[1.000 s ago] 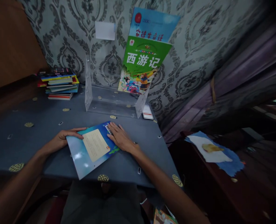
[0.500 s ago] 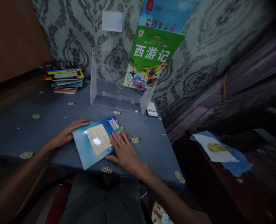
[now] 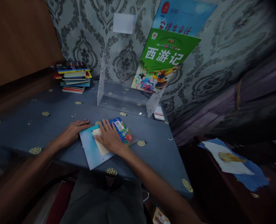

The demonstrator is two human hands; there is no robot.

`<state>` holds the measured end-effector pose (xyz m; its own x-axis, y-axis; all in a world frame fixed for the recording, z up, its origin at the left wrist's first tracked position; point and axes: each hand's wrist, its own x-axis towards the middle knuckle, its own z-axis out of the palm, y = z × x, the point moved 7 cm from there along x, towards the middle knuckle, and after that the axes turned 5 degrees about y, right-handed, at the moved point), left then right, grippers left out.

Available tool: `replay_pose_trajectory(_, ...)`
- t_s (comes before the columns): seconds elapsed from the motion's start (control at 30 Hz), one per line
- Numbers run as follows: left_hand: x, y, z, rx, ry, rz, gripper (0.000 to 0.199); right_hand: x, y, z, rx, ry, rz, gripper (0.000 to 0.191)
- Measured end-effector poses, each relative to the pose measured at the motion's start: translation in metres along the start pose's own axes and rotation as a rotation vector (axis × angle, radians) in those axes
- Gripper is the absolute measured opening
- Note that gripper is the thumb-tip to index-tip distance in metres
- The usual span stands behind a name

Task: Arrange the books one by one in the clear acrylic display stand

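Note:
A blue book (image 3: 88, 152) lies flat near the front edge of the table, with its barcode side up. My right hand (image 3: 110, 136) rests on the middle of its cover, fingers stretched out and pointing away from me. It hides part of the cream text panel. At the book's left edge lies my left hand (image 3: 74, 130), its fingers extended and the tips at the upper left corner. Behind the book stands a clear acrylic stand (image 3: 124, 105). A green book (image 3: 166, 59) and a blue book with red lettering (image 3: 187, 18) lean upright at its right side.
Several books are stacked in a pile (image 3: 73, 77) at the back left, by the wooden panel (image 3: 18, 40). A small pixelated object (image 3: 159, 112) sits right of the stand. On a dark surface at right lie a blue cloth and white sheet (image 3: 229, 158). The table (image 3: 152, 165) has a patterned cover.
My right hand has slid leftward and up across the book, from its right edge to the middle. My left hand stays at the left edge. The whole view has shifted slightly.

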<state>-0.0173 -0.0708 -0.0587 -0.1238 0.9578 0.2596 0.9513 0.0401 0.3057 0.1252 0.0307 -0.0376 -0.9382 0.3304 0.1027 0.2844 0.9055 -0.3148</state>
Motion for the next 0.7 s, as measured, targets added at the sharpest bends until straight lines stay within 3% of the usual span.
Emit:
replay_pose_trajectory(0.17,0.001,-0.008,0.001,-0.033,0.053,-0.03,0.065,-0.004,-0.047,0.015,-0.007,0.037,-0.155,0.056)
replay_pose_trajectory(0.37,0.004,-0.01,0.0,-0.052,0.087,-0.048,0.054,-0.031,-0.08,0.022,-0.026,0.088,-0.34,0.048)
replay_pose_trajectory(0.53,0.007,-0.008,-0.003,-0.036,0.091,-0.055,0.048,-0.06,-0.082,0.016,-0.005,0.113,-0.335,0.049)
replay_pose_trajectory(0.7,0.008,-0.005,-0.006,-0.021,0.082,-0.063,0.046,-0.084,-0.058,0.008,0.055,0.118,-0.274,0.063)
